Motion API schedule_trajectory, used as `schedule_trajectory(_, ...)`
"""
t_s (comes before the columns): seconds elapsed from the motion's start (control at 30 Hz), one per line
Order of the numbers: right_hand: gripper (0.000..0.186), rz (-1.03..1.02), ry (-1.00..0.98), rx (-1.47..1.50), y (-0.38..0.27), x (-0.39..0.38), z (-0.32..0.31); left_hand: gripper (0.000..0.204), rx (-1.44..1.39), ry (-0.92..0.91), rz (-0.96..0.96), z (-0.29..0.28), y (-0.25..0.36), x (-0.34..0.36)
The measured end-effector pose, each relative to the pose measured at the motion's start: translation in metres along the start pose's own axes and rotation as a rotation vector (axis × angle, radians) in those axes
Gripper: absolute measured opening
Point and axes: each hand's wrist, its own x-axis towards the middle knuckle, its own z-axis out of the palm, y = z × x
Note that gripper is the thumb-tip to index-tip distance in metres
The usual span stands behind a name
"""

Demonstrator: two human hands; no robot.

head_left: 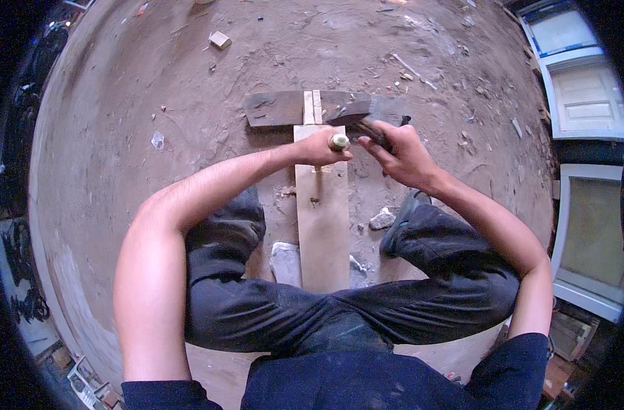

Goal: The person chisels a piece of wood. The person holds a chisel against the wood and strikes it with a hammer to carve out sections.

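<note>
We find one board (323,232) lying lengthwise between the person's two bent legs (257,307), its narrow far tongue (312,107) resting on one dark plank (274,109) set crosswise on the floor (114,178). We judge that the plank serves to back the far end, and that the legs are spread to leave the board accessible. The left hand (319,148) is closed around one pale-ended handle (338,142), stood nearly upright over the board near its far end; we take it for a chisel's, held so that its top stays exposed, but cannot see a blade. The right hand (402,152) grasps one dark-headed tool (351,112), its head just beyond the left hand; blur prevents us from telling hammer from hatchet. We count two stones (382,219) near the board, one on either side, and one pale block (219,39) well apart beyond the plank. At the right we note at least two white-framed panels (585,89), their reason for standing there not evident.
</note>
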Motion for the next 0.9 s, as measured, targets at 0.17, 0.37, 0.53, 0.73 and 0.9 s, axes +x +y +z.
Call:
schedule_trajectory(0.17, 0.018, 0.088, -0.022, -0.079, 0.017, -0.005, 0.000, 0.031, -0.042, -0.002, -0.120, -0.007, 0.024, 0.000)
schedule_trajectory(0.37, 0.022, 0.231, -0.046, 0.048, 0.008, -0.005, 0.002, 0.028, 0.010, -0.085, -0.161, -0.020, 0.035, -0.005)
schedule_trajectory(0.53, 0.023, 0.059, -0.085, 0.035, 0.006, -0.002, -0.011, 0.024, -0.071, -0.081, -0.112, -0.015, 0.033, -0.005)
schedule_trajectory(0.73, 0.027, 0.260, -0.138, -0.045, 0.014, 0.000, -0.005, 0.028, -0.049, -0.099, -0.143, -0.018, 0.042, -0.010)
schedule_trajectory(0.9, 0.028, 0.283, -0.239, -0.202, 0.014, 0.000, -0.009, 0.024, -0.075, -0.081, -0.141, -0.014, 0.040, -0.009)
